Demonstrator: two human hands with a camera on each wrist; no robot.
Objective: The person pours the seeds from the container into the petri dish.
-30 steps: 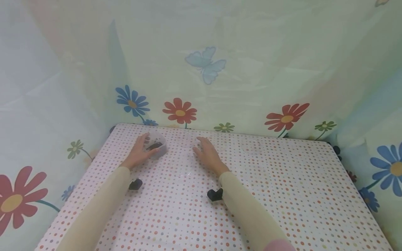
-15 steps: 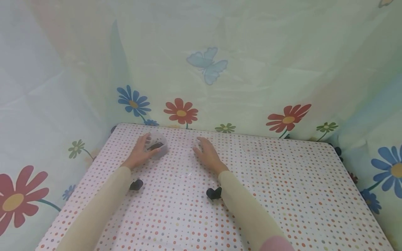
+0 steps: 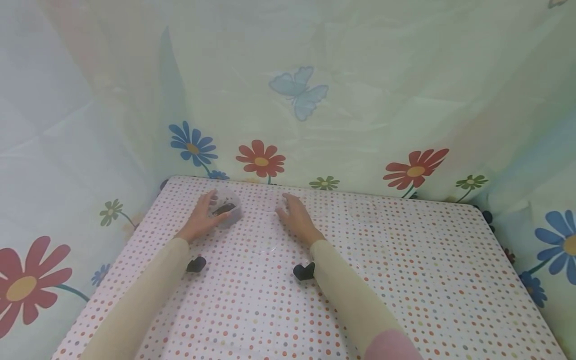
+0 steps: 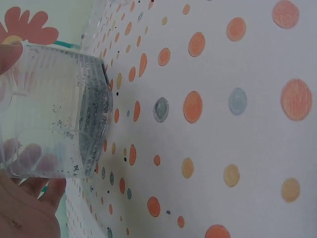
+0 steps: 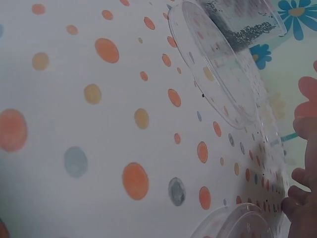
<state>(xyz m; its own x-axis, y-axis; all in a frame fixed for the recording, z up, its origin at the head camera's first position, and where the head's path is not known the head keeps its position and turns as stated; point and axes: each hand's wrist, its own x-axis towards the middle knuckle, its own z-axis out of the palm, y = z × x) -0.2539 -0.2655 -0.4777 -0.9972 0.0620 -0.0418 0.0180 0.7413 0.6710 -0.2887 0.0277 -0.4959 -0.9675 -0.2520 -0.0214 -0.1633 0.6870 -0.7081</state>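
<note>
My left hand [image 3: 199, 220] holds a clear plastic tub [image 4: 52, 109] near the back left of the table, thumb on one side and fingers on the other. Dark, seed-like grains [image 4: 91, 131] lie in its bottom, and scattered specks cling to its wall. The right hand [image 3: 298, 220] hovers low over the tabletop to the right, its fingers loosely bent and holding nothing. Between the two hands a transparent round lid [image 5: 218, 64] rests flat. Another clear round piece [image 5: 247, 223] shows at the lower edge of the right wrist view.
A dotted cloth [image 3: 252, 310] covers the table. Further right lies a faint clear disc [image 3: 364, 210]. Flower-printed curtains [image 3: 360, 100] stand along the back and both sides. Small dark specks dot the cloth near the tub.
Both hands keep nearly the same place, the left still gripping the tub. The whole head view shifts slightly to the right, and the right forearm edges a little left.
</note>
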